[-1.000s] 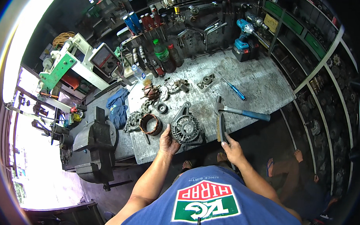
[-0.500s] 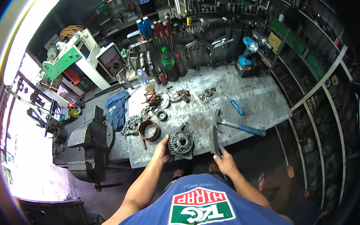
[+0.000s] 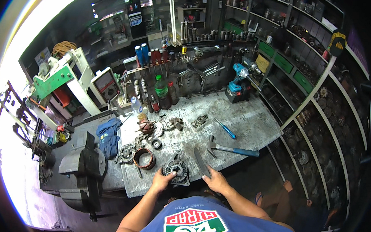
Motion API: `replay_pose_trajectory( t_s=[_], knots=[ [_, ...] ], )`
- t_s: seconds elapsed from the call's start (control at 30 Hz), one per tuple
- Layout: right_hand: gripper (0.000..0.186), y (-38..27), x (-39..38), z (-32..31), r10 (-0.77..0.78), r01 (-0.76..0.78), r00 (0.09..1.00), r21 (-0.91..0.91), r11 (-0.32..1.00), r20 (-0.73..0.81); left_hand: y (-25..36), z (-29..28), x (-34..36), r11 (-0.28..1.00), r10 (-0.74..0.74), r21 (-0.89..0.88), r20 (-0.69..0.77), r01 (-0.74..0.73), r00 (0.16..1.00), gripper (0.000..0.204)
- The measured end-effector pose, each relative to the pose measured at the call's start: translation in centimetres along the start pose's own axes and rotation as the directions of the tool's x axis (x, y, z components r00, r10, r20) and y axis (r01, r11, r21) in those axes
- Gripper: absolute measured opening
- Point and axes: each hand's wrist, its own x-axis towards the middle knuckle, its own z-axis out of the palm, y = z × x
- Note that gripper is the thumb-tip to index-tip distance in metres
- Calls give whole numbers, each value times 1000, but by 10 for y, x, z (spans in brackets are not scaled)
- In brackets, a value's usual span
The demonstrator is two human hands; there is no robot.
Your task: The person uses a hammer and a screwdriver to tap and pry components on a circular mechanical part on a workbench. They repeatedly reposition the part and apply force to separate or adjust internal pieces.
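Vented metal housing (image 3: 178, 166), round and grey with an open hub and projecting lugs, at the near edge of a worn, silvery desk (image 3: 250, 120); whether it rests there or is slightly lifted cannot be told. The person's left hand (image 3: 163, 180) has its grip clamped on the housing's left side, thumb over the face. The right hand (image 3: 216, 183) has its grip closed around one end of a long, dark, slightly curved brush (image 3: 200, 160), which slants up and to the left over the desk, just right of the housing.

Left of the housing stands a copper-wound ring (image 3: 144, 159), with a small black pulley (image 3: 156, 144) just behind it and a rust-coloured rotor (image 3: 146, 126) farther back. To the right of the brush lies a claw hammer (image 3: 237, 150) with a blue handle; beyond it is a blue screwdriver (image 3: 228, 131). A blue cordless power tool (image 3: 238, 79) stands at the far right corner, and a green-capped bottle (image 3: 161, 93) stands at the back. Farther left are a crumpled blue cloth (image 3: 108, 139) and a heavy dark vise (image 3: 82, 167). Shelves (image 3: 277, 62) of parts curve along the right.
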Motion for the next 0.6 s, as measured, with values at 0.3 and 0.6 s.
replay_pose_trajectory(
  t_s=[0.3,0.6],
  knots=[
    [78,15,74,-67,-167,94,969,-354,930,-181,7,5,2,993,-11,116,-55,18,998,108],
    [73,66,169,-133,-151,167,986,-526,834,74,36,22,9,970,79,241,-211,-27,974,116]
  ],
)
